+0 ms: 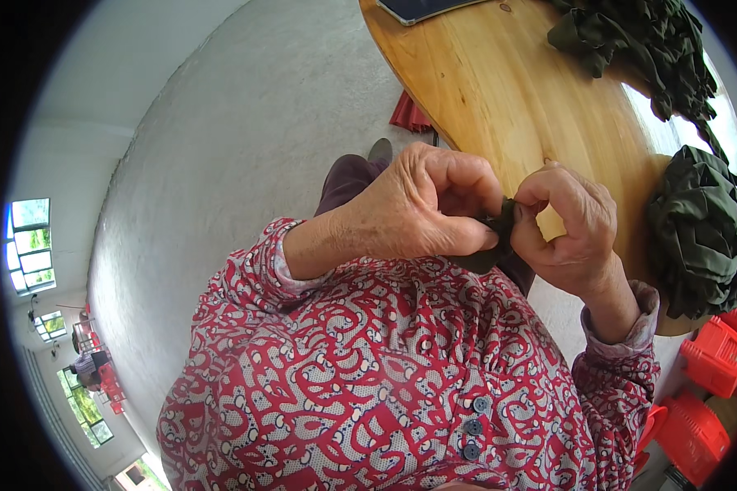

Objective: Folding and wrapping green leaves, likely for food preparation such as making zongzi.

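Note:
Between my two hands is a small piece of dark green cloth (480, 262), in front of my chest near the table edge. My left hand (427, 205) pinches it between thumb and fingers from the left. On the other side, the thumb and forefinger of my right hand (568, 224) grip the cloth's upper right edge. Much of the piece is hidden behind my left thumb and fingers. A bundled dark green cloth (703, 233) lies on the wooden table (497, 80), to the right of my right hand.
More crumpled dark green fabric (642, 43) is heaped at the table's far right. A dark flat device (424, 7) rests at its far edge. A folded red umbrella (411, 113) shows below the table edge. Red plastic stools (715, 356) stand at the lower right.

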A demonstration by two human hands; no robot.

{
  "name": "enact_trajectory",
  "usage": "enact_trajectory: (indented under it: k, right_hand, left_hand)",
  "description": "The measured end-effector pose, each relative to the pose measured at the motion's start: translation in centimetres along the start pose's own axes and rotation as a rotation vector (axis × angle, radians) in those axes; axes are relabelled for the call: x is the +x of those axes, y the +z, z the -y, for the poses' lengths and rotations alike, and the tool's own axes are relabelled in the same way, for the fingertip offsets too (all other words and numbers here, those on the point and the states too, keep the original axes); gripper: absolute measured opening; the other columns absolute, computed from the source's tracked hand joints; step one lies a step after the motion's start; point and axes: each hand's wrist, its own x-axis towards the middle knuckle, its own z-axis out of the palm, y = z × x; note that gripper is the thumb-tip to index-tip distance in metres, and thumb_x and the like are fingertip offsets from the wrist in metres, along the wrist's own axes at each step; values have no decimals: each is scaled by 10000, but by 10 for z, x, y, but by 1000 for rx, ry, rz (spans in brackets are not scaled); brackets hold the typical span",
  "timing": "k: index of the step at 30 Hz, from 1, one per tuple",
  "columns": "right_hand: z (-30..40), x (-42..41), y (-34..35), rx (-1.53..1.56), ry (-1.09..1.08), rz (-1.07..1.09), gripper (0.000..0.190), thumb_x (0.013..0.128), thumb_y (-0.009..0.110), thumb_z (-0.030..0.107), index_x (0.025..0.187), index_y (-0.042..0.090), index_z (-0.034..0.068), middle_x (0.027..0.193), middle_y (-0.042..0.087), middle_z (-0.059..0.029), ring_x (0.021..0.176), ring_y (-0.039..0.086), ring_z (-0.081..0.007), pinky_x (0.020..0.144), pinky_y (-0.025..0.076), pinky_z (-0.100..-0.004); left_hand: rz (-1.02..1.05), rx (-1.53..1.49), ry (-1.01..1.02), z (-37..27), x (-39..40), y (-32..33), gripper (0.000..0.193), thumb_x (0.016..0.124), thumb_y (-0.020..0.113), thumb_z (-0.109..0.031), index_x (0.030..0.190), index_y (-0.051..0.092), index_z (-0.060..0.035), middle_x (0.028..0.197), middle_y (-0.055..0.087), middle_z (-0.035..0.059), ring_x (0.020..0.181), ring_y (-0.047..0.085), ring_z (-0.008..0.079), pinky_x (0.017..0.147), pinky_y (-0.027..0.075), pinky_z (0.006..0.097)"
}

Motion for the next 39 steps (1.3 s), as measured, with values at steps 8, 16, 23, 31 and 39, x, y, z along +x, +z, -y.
enact_trajectory:
  k: [8, 16, 23, 31, 39]
  right_hand:
    - [-3, 2, 0, -35, -44, -66, 198, 545, 563, -78, 681, 507, 56, 578, 490, -24, 469, 442, -163, 431, 368, -250]
    - [3, 1, -2, 18, 46, 1, 174, 567, 567, -76, 689, 527, 42, 601, 515, -12, 494, 457, -131, 447, 378, -229]
    - [8, 2, -8, 464, 466, 103, 127, 631, 560, -68, 726, 575, 15, 633, 554, -3, 524, 460, -92, 469, 383, -208]
    - [17, 10, -18, 401, 378, 240, 126, 652, 553, -62, 745, 594, 12, 629, 561, -8, 528, 449, -85, 478, 372, -200]
    - [17, 20, -22, 415, 373, 555, 104, 654, 557, -49, 735, 578, 12, 614, 555, -11, 500, 416, -94, 451, 337, -225]
  left_hand:
    - [-113, 142, 506, 24, 20, 9, 146, 673, 606, 31, 800, 600, -42, 669, 549, -22, 550, 426, 37, 500, 344, 158]
    - [-38, -5, 172, 16, 1, 3, 129, 681, 592, 30, 789, 593, -40, 644, 526, -30, 544, 398, 31, 491, 315, 153]
    - [-64, -103, 4, 7, -5, -1, 123, 672, 569, 34, 767, 601, -38, 613, 500, -45, 531, 371, 31, 490, 294, 143]
    - [-69, -35, 39, -3, -9, -3, 135, 656, 544, 37, 748, 612, -35, 626, 525, -42, 542, 388, 38, 499, 304, 145]
    - [72, 20, 154, -5, -13, -3, 138, 630, 533, 32, 729, 610, -26, 651, 564, -35, 562, 415, 52, 510, 328, 160]
